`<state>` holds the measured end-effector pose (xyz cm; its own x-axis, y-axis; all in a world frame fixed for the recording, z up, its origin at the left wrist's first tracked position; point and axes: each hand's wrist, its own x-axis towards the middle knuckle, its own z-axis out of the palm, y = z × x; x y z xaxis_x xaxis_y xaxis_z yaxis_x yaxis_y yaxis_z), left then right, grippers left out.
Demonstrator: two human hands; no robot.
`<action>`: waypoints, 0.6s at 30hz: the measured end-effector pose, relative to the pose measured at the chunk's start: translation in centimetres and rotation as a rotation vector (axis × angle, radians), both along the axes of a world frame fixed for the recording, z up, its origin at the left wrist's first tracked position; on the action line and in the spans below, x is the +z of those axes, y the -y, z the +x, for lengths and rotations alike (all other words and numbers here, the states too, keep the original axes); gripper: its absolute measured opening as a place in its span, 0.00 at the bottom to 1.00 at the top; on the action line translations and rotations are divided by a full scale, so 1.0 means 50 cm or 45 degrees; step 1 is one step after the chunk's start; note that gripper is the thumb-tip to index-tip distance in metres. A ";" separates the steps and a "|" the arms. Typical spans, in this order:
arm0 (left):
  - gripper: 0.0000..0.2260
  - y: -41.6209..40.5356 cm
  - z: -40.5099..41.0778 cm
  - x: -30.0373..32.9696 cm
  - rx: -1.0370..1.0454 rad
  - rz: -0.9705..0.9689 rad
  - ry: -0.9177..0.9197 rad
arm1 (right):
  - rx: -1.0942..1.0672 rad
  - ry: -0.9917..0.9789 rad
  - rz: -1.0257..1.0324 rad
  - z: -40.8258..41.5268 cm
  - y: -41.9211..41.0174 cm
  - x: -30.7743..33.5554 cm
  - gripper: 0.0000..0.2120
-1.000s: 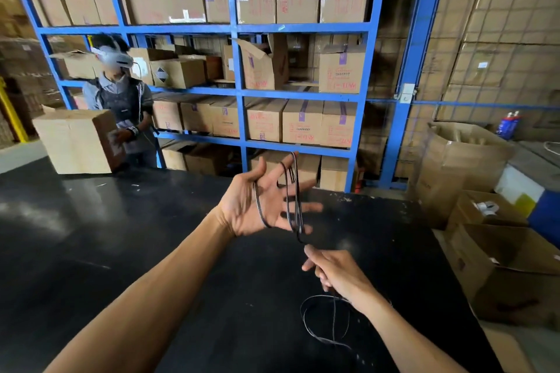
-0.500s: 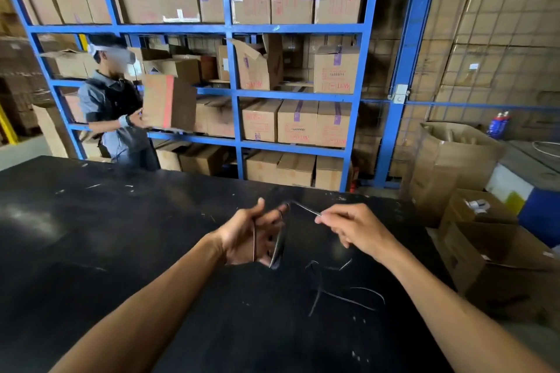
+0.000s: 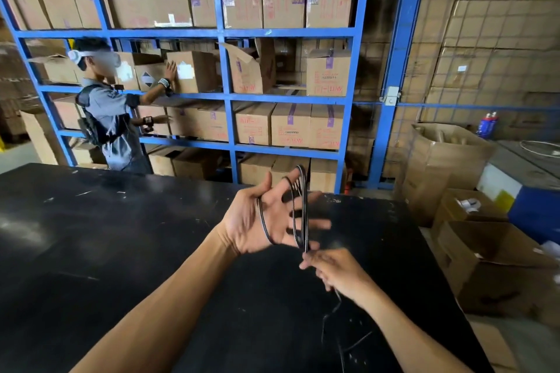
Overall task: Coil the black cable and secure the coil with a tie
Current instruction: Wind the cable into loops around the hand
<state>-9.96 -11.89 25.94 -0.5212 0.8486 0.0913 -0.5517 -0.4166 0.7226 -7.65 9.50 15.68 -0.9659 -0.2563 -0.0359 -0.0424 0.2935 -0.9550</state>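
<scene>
My left hand [image 3: 266, 218] is raised over the black table [image 3: 121, 251], palm up and fingers spread. Several loops of the thin black cable [image 3: 304, 212] are wound around its fingers and across the palm. Just below, my right hand [image 3: 336, 269] pinches the cable where it leaves the coil. The loose tail of the cable [image 3: 330, 312] drops from that hand onto the table and trails toward me. No tie shows in this view.
A blue rack [image 3: 224, 94] full of cardboard boxes stands behind the table. A person [image 3: 112, 118] at the far left handles a box on it. Open cartons [image 3: 491, 263] sit on the floor right of the table.
My left hand has opened and lifted with the loops around it. My right hand has swung from the upper right down below the coil, bringing the cable around. The person now reaches into the shelf.
</scene>
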 end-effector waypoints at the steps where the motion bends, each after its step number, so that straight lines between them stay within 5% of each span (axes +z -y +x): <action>1: 0.26 -0.001 0.012 -0.001 -0.089 -0.066 -0.010 | -0.025 -0.050 0.163 -0.012 -0.015 0.018 0.21; 5: 0.27 0.002 0.053 -0.031 -0.317 -0.383 -0.088 | -0.036 -0.310 0.572 -0.065 -0.059 0.119 0.07; 9: 0.27 0.001 0.051 -0.095 -0.250 -0.591 -0.073 | -0.003 -0.482 0.762 -0.085 -0.063 0.215 0.07; 12: 0.25 0.013 0.031 -0.112 -0.021 -0.640 0.020 | -0.022 -0.551 0.696 -0.078 -0.044 0.231 0.08; 18: 0.18 0.073 -0.020 -0.087 0.541 -0.305 0.196 | 0.016 -0.573 0.283 -0.012 0.041 0.150 0.11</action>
<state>-10.95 -15.56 21.60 -0.8168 0.5465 -0.1848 -0.4772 -0.4602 0.7487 -8.25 7.44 23.19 -0.8948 -0.3019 0.3288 -0.4411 0.4845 -0.7554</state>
